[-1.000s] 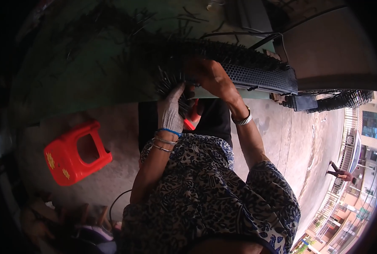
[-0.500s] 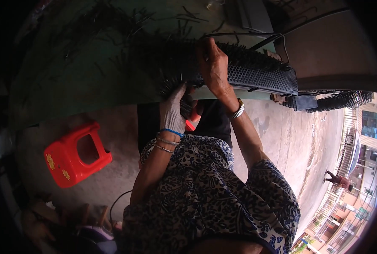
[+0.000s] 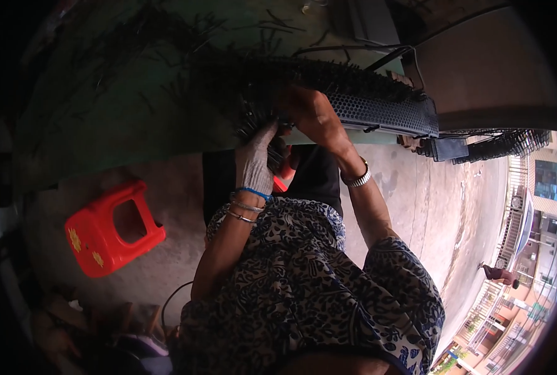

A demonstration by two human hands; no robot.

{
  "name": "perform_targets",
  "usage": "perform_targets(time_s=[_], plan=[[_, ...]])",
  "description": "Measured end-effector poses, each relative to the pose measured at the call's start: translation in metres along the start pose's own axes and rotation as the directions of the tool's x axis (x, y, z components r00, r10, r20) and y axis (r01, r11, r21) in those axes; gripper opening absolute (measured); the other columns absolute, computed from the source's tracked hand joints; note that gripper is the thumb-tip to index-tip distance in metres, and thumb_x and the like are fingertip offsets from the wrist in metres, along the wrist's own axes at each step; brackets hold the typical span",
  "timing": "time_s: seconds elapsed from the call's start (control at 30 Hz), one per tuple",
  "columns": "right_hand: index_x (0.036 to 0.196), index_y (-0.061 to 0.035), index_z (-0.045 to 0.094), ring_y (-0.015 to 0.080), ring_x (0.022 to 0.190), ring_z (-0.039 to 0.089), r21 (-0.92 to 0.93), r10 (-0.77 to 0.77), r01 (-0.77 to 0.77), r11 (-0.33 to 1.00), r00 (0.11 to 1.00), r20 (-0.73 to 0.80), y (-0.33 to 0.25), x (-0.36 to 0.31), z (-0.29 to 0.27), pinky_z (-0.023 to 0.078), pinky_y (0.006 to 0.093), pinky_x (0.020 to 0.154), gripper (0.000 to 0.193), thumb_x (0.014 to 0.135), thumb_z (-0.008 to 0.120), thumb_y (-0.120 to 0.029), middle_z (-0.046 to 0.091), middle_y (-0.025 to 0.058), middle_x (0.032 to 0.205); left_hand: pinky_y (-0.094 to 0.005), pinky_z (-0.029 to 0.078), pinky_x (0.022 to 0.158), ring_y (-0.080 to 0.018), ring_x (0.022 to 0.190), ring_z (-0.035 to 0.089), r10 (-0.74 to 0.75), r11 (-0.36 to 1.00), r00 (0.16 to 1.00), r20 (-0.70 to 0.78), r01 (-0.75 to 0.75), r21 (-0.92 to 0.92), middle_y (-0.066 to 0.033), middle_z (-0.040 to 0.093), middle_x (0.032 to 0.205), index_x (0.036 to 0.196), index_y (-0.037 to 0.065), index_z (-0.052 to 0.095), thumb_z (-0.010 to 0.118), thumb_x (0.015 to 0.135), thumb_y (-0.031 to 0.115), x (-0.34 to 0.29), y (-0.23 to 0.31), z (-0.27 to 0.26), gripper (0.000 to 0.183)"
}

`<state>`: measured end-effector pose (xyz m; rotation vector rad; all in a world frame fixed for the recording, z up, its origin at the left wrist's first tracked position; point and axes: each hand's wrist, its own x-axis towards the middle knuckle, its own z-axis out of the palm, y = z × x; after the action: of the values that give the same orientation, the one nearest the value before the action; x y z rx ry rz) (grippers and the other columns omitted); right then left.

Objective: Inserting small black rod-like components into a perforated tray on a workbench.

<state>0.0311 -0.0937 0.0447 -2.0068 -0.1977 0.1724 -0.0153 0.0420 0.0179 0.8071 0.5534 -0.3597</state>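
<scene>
My left hand (image 3: 257,159), in a pale knitted glove, is closed around a bunch of thin dark strips (image 3: 251,122) at the table's near edge. Their tips fan out above the thumb. Bare and with a metal watch on the wrist, my right hand (image 3: 319,122) is beside the bunch, its fingers bent toward it. Shadow and blur hide its fingertips and whatever they may pinch. To its right, a long black rack (image 3: 387,116) with a honeycomb-holed side lies on the table, and dark strips (image 3: 359,81) stand up densely along it.
Loose dark strips (image 3: 141,37) are strewn across the green tabletop (image 3: 72,137). A red plastic stool (image 3: 106,234) is on the floor at left. Beyond the rack's right end are more dark racks (image 3: 503,149). A person (image 3: 500,275) is far off at right.
My right hand has come down and left from the rack to the bunch at my left hand. The left hand stays nearly still. The distant person has shifted slightly.
</scene>
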Motion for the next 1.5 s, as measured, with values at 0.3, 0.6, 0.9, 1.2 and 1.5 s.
perform_targets(time_s=[0.3, 0.6, 0.9, 1.2, 1.5], plan=[[0.099, -0.0011, 0.059, 0.0172, 0.068, 0.063, -0.414, -0.394, 0.192, 0.890, 0.781, -0.485, 0.012, 0.021, -0.009, 0.049, 0.0282, 0.061, 0.014, 0.086, 0.063, -0.004, 0.066, 0.0101, 0.082, -0.0293, 0.051, 0.050, -0.0136, 0.062, 0.057, -0.162, 0.986, 0.986, 0.050, 0.163, -0.029, -0.0055, 0.065, 0.078, 0.090, 0.004, 0.065, 0.068, 0.087, 0.020, 0.008, -0.008, -0.001, 0.016], [0.101, -0.0042, 0.060, 0.0139, 0.066, 0.062, -0.384, -0.434, 0.250, 0.889, 0.727, -0.532, 0.021, 0.035, 0.002, 0.048, 0.0261, 0.058, 0.016, 0.086, 0.065, -0.003, 0.066, 0.0079, 0.079, -0.0307, 0.050, 0.052, -0.0132, 0.062, 0.056, -0.201, 0.966, 0.979, 0.017, 0.201, -0.161, -0.0064, 0.066, 0.080, 0.094, 0.006, 0.061, 0.068, 0.088, 0.017, 0.007, -0.009, -0.005, 0.013], [0.101, -0.0078, 0.063, 0.0303, 0.074, 0.061, -0.552, -0.425, 0.178, 0.815, 0.831, -0.360, 0.023, 0.028, 0.007, 0.051, 0.0363, 0.065, 0.017, 0.084, 0.066, -0.009, 0.061, 0.0122, 0.087, -0.0313, 0.050, 0.054, -0.0148, 0.060, 0.057, -0.188, 0.963, 0.978, 0.090, 0.202, -0.178, -0.0038, 0.063, 0.074, 0.089, 0.006, 0.063, 0.068, 0.088, 0.018, 0.003, -0.006, -0.005, 0.013], [0.098, -0.0115, 0.065, 0.0304, 0.078, 0.061, -0.629, -0.405, 0.136, 0.765, 0.862, -0.306, 0.027, 0.035, -0.002, 0.050, 0.0383, 0.064, 0.017, 0.082, 0.067, -0.015, 0.061, 0.0127, 0.089, -0.0332, 0.050, 0.050, -0.0159, 0.057, 0.058, -0.174, 0.973, 0.979, 0.108, 0.187, -0.135, -0.0038, 0.062, 0.070, 0.084, 0.006, 0.063, 0.070, 0.086, 0.021, -0.002, -0.005, -0.001, 0.017], [0.093, -0.0109, 0.065, 0.0300, 0.074, 0.059, -0.575, -0.414, 0.153, 0.804, 0.838, -0.356, 0.026, 0.027, 0.007, 0.050, 0.0383, 0.064, 0.013, 0.081, 0.067, -0.016, 0.060, 0.0108, 0.072, -0.0268, 0.049, 0.050, -0.0146, 0.058, 0.059, -0.149, 0.976, 0.981, 0.121, 0.165, -0.139, -0.0034, 0.061, 0.069, 0.083, 0.007, 0.064, 0.070, 0.086, 0.021, 0.005, -0.009, -0.012, 0.016]])
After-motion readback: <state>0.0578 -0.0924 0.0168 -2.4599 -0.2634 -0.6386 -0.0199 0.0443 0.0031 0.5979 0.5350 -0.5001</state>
